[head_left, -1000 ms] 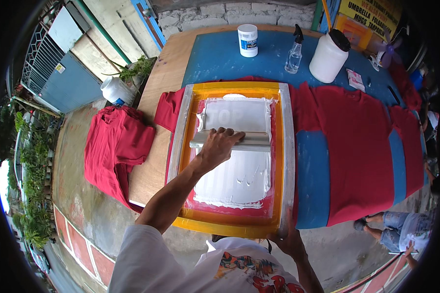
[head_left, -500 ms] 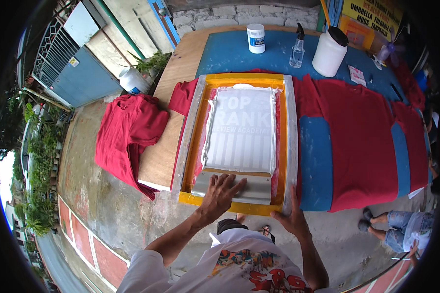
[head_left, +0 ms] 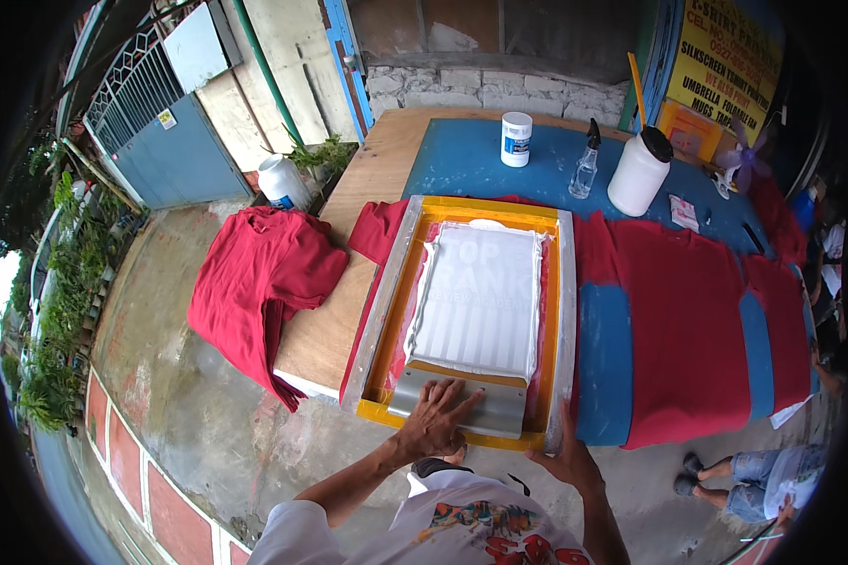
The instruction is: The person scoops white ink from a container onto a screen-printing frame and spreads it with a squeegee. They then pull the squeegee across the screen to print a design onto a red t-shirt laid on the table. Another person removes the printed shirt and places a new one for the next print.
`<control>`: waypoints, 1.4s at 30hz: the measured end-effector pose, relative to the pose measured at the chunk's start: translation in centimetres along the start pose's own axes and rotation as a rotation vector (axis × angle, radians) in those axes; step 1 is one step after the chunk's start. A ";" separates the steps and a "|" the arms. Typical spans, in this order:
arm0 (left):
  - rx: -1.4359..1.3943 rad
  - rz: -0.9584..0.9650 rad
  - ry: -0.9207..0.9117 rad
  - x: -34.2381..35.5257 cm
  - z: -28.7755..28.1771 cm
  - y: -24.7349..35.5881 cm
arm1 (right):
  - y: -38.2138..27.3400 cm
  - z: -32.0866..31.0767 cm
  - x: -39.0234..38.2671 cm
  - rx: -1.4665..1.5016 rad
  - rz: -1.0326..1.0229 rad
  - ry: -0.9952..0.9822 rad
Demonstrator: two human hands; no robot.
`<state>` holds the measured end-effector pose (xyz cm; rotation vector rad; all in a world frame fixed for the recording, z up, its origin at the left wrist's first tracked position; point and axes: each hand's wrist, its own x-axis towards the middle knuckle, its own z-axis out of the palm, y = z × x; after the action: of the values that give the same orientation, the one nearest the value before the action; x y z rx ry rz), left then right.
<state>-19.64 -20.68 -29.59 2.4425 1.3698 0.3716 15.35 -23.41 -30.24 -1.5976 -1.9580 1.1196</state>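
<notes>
On the table lies a silk-screen printing frame (head_left: 566,311) with grey bars and yellow-orange tape along its inner edges. White ink (head_left: 481,320) covers its mesh, with thicker ridges down both sides and pale lettering showing through. A grey metal squeegee (head_left: 501,411) leans at the near end of the screen. My left hand (head_left: 433,421) grips it, fingers spread over its face and thumb hidden. At the frame's near right corner, my right hand (head_left: 567,461) is closed around the bar. A red shirt (head_left: 379,231) lies beneath the frame, its sleeve sticking out at the left.
More red shirts (head_left: 683,330) lie flat on the blue tabletop (head_left: 601,363) to the right; a red pile (head_left: 264,273) hangs at the left edge. Behind stand a white jar (head_left: 515,141), a spray bottle (head_left: 584,171) and a black-lidded tub (head_left: 639,174). A person (head_left: 768,476) is at the lower right.
My view has tilted upward, so the table sits lower in the picture. Both hands keep their holds on the squeegee and the frame; the squeegee remains at the screen's near end.
</notes>
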 end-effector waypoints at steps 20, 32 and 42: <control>-0.706 -1.026 0.296 -9.5 -5.5 -15.2 | -2.4 0.3 2.3 0.124 0.463 0.237; -0.809 -0.957 0.241 -7.4 -14.0 -12.9 | -1.8 -2.8 1.1 -0.473 -0.155 0.570; -0.896 -0.864 0.363 -10.3 -10.3 -11.6 | -2.5 -6.6 0.3 0.349 0.069 0.622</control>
<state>-37.67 -22.33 -25.44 0.9879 1.7229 0.9490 18.43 -20.97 -24.33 -1.5779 -1.2431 0.7961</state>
